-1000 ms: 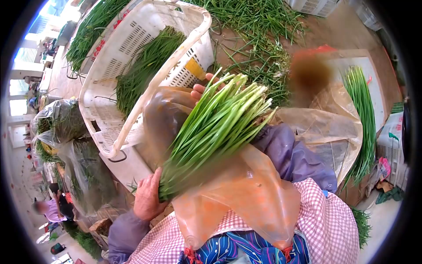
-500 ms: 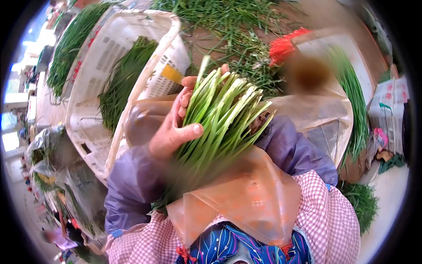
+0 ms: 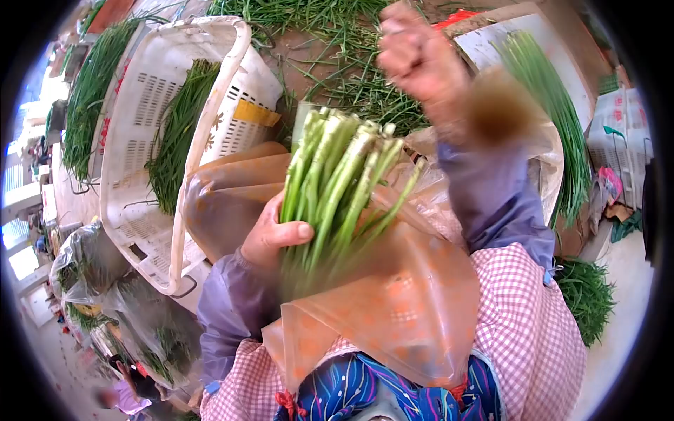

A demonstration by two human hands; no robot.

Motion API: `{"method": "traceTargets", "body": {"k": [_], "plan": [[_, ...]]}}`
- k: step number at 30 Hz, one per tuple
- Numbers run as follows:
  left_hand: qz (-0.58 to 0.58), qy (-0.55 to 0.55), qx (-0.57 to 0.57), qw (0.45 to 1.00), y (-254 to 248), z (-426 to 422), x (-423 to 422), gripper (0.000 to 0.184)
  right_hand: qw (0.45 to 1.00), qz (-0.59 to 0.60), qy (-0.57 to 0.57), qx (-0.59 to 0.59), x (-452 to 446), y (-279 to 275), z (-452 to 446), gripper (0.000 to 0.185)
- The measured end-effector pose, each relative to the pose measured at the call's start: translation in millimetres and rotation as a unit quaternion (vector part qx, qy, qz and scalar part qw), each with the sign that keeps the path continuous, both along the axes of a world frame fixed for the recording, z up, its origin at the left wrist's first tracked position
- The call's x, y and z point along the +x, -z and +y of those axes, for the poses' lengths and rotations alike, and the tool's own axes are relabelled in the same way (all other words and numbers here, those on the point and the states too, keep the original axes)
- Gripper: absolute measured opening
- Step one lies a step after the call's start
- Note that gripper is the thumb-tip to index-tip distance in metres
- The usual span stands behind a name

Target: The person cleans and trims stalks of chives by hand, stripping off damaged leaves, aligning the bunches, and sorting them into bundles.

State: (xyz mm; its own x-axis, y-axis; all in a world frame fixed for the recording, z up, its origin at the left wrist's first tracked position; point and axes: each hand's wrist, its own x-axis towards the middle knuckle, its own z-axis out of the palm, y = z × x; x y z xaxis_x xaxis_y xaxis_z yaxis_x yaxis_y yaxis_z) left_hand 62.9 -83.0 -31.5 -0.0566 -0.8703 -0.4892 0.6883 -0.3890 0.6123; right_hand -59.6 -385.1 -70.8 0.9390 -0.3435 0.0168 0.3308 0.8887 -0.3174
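Note:
My left hand (image 3: 270, 235) is wrapped round a bunch of garlic chives (image 3: 337, 182), with the thumb across the front. The pale cut ends point up and away from me; the lower leaves blur over the orange-patterned plastic apron (image 3: 414, 302) on my lap. My right hand (image 3: 421, 63) is raised off the bunch, at the far right beside some red strands (image 3: 456, 15). Its fingers are curled in and slightly smeared; whether they hold anything is hidden.
On the left stands a white plastic basket (image 3: 242, 52) with chives (image 3: 184, 133) inside. Loose green trimmings (image 3: 337, 49) litter the surface ahead. More long chives (image 3: 547, 105) lie on a white board at right, and a dark round blur (image 3: 498, 105) covers part of the view.
My right hand has come out from behind the bunch and moved up and right towards the red strands. My left hand has closed round the chives, which look more upright and gathered.

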Motion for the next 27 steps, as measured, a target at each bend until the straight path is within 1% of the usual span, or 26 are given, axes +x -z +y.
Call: {"method": "traceTargets", "body": {"k": [1,2,3,4,5,6,7,9,10,11,13,14,15,17,18,19,21,22,23,24,25,26,27], "plan": [[-0.033,-0.003,-0.007,0.999,0.1,3.3,3.0,0.079,0.998,0.017,0.035,-0.042,-12.9,-8.1,-17.4,0.021],[-0.034,-0.015,-0.014,0.999,0.9,5.3,5.1,0.078,0.996,-0.015,0.048,-0.080,-21.6,-21.7,-17.0,0.012],[-0.035,-0.026,-0.022,0.999,2.5,7.1,6.9,0.078,0.990,-0.047,0.062,-0.118,-28.4,-32.8,-9.5,0.008],[-0.042,-0.025,-0.018,0.999,5.2,10.4,10.1,0.080,0.978,0.029,0.046,-0.202,-28.2,-37.9,1.9,0.012],[-0.051,-0.027,-0.023,0.998,8.0,12.4,12.1,0.079,0.978,0.028,0.046,-0.203,-26.3,-32.2,20.1,0.012],[-0.043,-0.033,-0.031,0.998,6.6,12.5,12.1,0.077,0.940,0.165,0.043,-0.294,-23.3,-17.4,41.9,0.014],[-0.037,-0.040,-0.039,0.998,5.1,11.7,12.7,0.075,0.876,0.296,0.041,-0.378,-23.2,-8.7,58.6,0.020],[-0.039,-0.044,-0.044,0.997,1.6,10.1,13.4,0.075,0.905,0.272,-0.007,-0.327,-29.4,-7.2,82.2,0.024],[-0.039,-0.048,-0.045,0.997,0.5,12.3,12.8,0.075,0.930,0.237,0.013,-0.279,-32.1,-10.5,89.6,0.025],[-0.039,-0.051,-0.041,0.997,1.4,15.9,12.9,0.075,0.932,0.236,0.009,-0.277,-34.9,-17.4,97.5,0.025],[-0.065,-0.069,-0.034,0.995,4.4,17.3,15.8,0.075,0.916,0.238,0.024,-0.322,-41.1,-37.9,106.1,0.029],[-0.070,-0.063,-0.030,0.995,2.9,16.2,16.2,0.075,0.873,0.263,-0.007,-0.411,-40.5,-45.8,109.5,0.029],[-0.070,-0.062,-0.031,0.995,0.2,14.9,14.7,0.075,0.872,0.263,-0.006,-0.412,-36.2,-44.4,116.0,0.029],[-0.060,-0.073,-0.038,0.995,-4.4,11.9,9.8,0.074,0.819,0.190,-0.012,-0.541,-26.3,-37.6,128.0,0.024],[-0.060,-0.073,-0.039,0.995,-1.2,13.3,10.9,0.074,0.867,0.210,-0.064,-0.447,-24.3,-37.3,128.4,0.019],[-0.061,-0.074,-0.041,0.995,4.5,16.7,13.8,0.074,0.867,0.208,-0.065,-0.448,-23.8,-32.9,127.9,0.019],[-0.065,-0.079,-0.041,0.994,6.7,22.1,17.0,0.074,0.892,0.202,-0.080,-0.396,-21.5,-18.3,129.0,0.018],[-0.063,-0.086,-0.040,0.994,6.8,24.1,17.0,0.074,0.908,0.203,-0.069,-0.361,-20.7,-14.3,131.7,0.013],[-0.059,-0.091,-0.040,0.993,7.5,25.0,16.7,0.074,0.907,0.204,-0.070,-0.361,-21.3,-13.3,134.9,0.013],[-0.057,-0.091,-0.041,0.993,8.6,25.0,16.8,0.074,0.950,0.189,-0.067,-0.239,-22.0,-14.0,139.5,0.010],[-0.053,-0.085,-0.045,0.994,9.7,25.1,17.4,0.074,0.977,0.171,-0.062,-0.114,-22.3,-15.0,143.9,0.007],[-0.049,-0.080,-0.050,0.994,10.6,25.3,17.9,0.074,0.981,0.166,-0.058,-0.077,-22.0,-15.8,147.1,0.006],[-0.046,-0.075,-0.055,0.995,11.5,25.4,18.5,0.074,0.981,0.166,-0.059,-0.079,-21.9,-15.5,147.6,0.006]]}}
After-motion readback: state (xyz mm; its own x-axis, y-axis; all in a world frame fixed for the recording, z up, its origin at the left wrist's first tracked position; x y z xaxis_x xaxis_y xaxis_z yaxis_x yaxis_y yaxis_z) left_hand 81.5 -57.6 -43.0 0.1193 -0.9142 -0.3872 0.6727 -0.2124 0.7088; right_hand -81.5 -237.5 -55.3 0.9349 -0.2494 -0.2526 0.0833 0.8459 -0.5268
